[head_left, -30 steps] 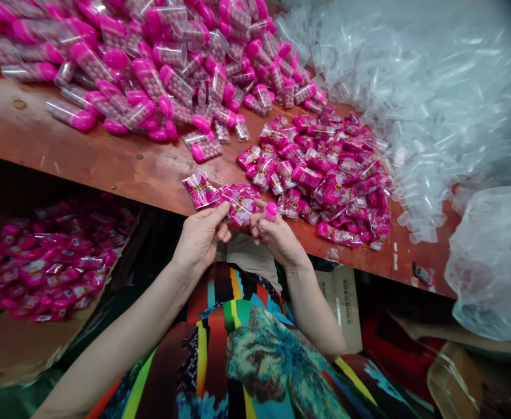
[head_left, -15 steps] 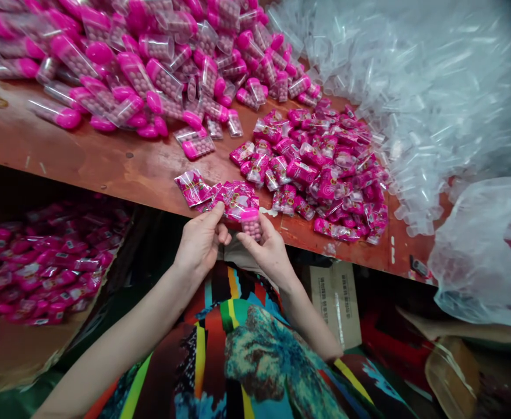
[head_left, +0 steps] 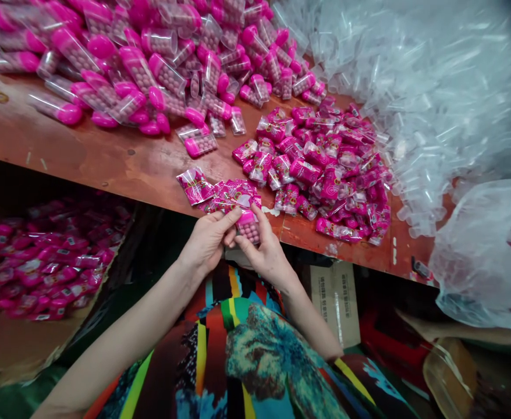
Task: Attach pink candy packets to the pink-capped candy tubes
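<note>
Between my hands is a small clear bottle (head_left: 249, 228) with a bright pink cap, filled with little pink balls. My right hand (head_left: 265, 247) grips it from the right, thumb low and fingers along its far side. My left hand (head_left: 209, 235) meets it from the left, thumb at the cap and the other fingers curled. Just beyond lie flat printed pink wrappers (head_left: 194, 185) at the table's front edge, partly hidden by my fingers. Behind them sits a heap of bottles in pink printed wrappers (head_left: 320, 160).
Many unwrapped pink-capped bottles (head_left: 139, 73) are piled at the back left of the wooden table (head_left: 85, 160). Clear plastic tubes (head_left: 412, 99) heap at the right, near a translucent bag (head_left: 486, 250). Below left, a cardboard box (head_left: 2, 355) holds wrapped pink bottles.
My left hand has moved right, its thumb now at the bottle's cap. My right fingers have shifted up along the bottle, which tilts slightly.
</note>
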Available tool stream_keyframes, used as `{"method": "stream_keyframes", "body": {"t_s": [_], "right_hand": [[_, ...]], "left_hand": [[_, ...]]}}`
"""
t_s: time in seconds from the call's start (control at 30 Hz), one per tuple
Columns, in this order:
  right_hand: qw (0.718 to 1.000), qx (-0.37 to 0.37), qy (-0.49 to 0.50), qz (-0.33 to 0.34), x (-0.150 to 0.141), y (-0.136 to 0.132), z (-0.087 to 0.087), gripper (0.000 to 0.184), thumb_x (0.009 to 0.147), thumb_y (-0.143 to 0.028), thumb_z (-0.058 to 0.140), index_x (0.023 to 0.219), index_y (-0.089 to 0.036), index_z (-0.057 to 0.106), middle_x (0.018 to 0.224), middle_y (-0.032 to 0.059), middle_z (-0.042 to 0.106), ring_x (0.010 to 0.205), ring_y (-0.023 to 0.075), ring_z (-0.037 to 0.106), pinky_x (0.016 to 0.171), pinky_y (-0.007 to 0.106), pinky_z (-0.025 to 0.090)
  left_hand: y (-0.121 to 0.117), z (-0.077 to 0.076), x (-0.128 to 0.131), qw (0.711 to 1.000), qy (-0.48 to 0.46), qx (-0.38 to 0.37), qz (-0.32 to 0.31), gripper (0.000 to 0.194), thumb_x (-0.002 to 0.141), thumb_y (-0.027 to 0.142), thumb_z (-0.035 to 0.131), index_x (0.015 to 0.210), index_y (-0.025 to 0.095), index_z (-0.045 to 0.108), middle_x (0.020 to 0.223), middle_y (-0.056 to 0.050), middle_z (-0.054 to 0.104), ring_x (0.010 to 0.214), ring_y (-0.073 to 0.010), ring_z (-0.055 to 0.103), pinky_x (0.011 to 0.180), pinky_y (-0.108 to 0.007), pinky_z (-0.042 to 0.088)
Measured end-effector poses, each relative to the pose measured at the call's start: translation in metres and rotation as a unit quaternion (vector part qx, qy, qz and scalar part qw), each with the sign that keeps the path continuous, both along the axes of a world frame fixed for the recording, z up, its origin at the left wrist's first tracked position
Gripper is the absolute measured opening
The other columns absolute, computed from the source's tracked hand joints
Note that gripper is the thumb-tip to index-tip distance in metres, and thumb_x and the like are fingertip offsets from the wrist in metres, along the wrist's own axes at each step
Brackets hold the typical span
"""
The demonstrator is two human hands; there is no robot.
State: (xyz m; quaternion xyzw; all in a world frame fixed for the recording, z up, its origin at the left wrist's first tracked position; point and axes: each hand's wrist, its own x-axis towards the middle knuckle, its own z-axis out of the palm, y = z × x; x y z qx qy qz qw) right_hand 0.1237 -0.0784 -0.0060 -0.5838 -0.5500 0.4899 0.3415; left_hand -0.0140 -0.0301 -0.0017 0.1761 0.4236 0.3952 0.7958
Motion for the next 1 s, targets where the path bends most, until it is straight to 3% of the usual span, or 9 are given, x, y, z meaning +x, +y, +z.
{"method": "stream_keyframes", "body": {"t_s": [0.13, 0.27, 0.47, 0.53, 0.63, 0.73, 0.9, 1.0], "right_hand": [[0.994, -0.028, 0.109, -0.002, 0.0009, 0.0021, 0.0003, 0.072, 0.089, -0.038, 0.064, 0.151, -0.030, 0.027, 0.107, 0.0058, 0.064, 0.093, 0.0196, 0.065, 0.090, 0.040, 0.055], [0.975, -0.096, 0.198, 0.027, 0.0050, 0.0054, 0.0002, 0.070, 0.092, -0.043, 0.058, 0.151, -0.033, 0.023, 0.101, 0.0034, 0.064, 0.073, 0.0149, 0.064, 0.074, 0.036, 0.059], [1.000, -0.014, -0.010, 0.008, -0.0010, 0.0044, -0.0034, 0.077, 0.090, -0.038, 0.062, 0.154, -0.029, 0.019, 0.112, 0.0090, 0.063, 0.101, 0.0248, 0.065, 0.097, 0.048, 0.051], [1.000, -0.012, 0.014, 0.015, -0.0026, 0.0044, -0.0038, 0.077, 0.091, -0.037, 0.060, 0.154, -0.030, 0.017, 0.119, 0.0093, 0.061, 0.105, 0.0242, 0.064, 0.099, 0.047, 0.050], [0.995, -0.024, 0.093, 0.031, -0.0011, 0.0053, -0.0020, 0.074, 0.092, -0.039, 0.058, 0.153, -0.030, 0.017, 0.130, 0.0091, 0.056, 0.110, 0.0216, 0.062, 0.100, 0.042, 0.051], [0.993, -0.024, 0.104, 0.048, 0.0023, 0.0060, 0.0005, 0.073, 0.093, -0.040, 0.055, 0.153, -0.029, 0.016, 0.132, 0.0095, 0.054, 0.109, 0.0206, 0.062, 0.097, 0.040, 0.053], [0.995, 0.001, -0.085, 0.046, 0.0020, 0.0061, -0.0021, 0.075, 0.092, -0.034, 0.057, 0.155, -0.027, 0.015, 0.118, 0.0109, 0.063, 0.092, 0.0240, 0.066, 0.092, 0.050, 0.054], [0.999, -0.007, -0.026, 0.041, 0.0006, 0.0068, -0.0038, 0.074, 0.093, -0.034, 0.056, 0.155, -0.030, 0.015, 0.103, 0.0069, 0.064, 0.087, 0.0223, 0.065, 0.087, 0.047, 0.056]], "left_hand": [[0.0009, -0.0044, -0.0014, 0.998, -0.034, -0.011, -0.046, 0.038, 0.079, 0.040, 0.075, 0.060, 0.014, 0.054, 0.038, 0.007, 0.036, 0.035, -0.0033, 0.031, 0.039, -0.018, 0.029], [0.0020, -0.0043, -0.0032, 0.996, -0.049, 0.005, -0.070, 0.038, 0.082, 0.041, 0.071, 0.062, 0.014, 0.056, 0.040, 0.006, 0.038, 0.036, -0.0040, 0.032, 0.040, -0.018, 0.031], [0.0037, -0.0075, 0.0009, 0.999, -0.028, -0.032, -0.024, 0.033, 0.075, 0.032, 0.079, 0.063, 0.013, 0.055, 0.042, 0.008, 0.039, 0.034, -0.0011, 0.027, 0.036, -0.015, 0.024], [0.0032, -0.0066, 0.0013, 0.998, -0.032, -0.045, -0.016, 0.032, 0.075, 0.034, 0.079, 0.066, 0.013, 0.056, 0.044, 0.008, 0.040, 0.033, -0.0004, 0.024, 0.034, -0.015, 0.020], [0.0020, -0.0027, -0.0014, 0.997, -0.042, -0.039, -0.051, 0.033, 0.076, 0.035, 0.078, 0.065, 0.014, 0.055, 0.041, 0.009, 0.036, 0.032, -0.0003, 0.021, 0.034, -0.016, 0.018], [0.0015, -0.0003, -0.0049, 0.994, -0.046, -0.011, -0.094, 0.034, 0.078, 0.035, 0.077, 0.064, 0.014, 0.054, 0.038, 0.009, 0.034, 0.033, -0.0007, 0.023, 0.036, -0.016, 0.021], [0.0011, -0.0015, -0.0044, 0.998, 0.028, 0.008, -0.060, 0.040, 0.074, 0.036, 0.079, 0.058, 0.016, 0.048, 0.037, 0.008, 0.037, 0.032, -0.0021, 0.028, 0.036, -0.017, 0.023], [-0.0002, -0.0004, -0.0039, 0.998, 0.048, -0.005, -0.032, 0.040, 0.073, 0.036, 0.081, 0.059, 0.016, 0.049, 0.037, 0.009, 0.036, 0.031, -0.0019, 0.026, 0.035, -0.017, 0.022]]}}
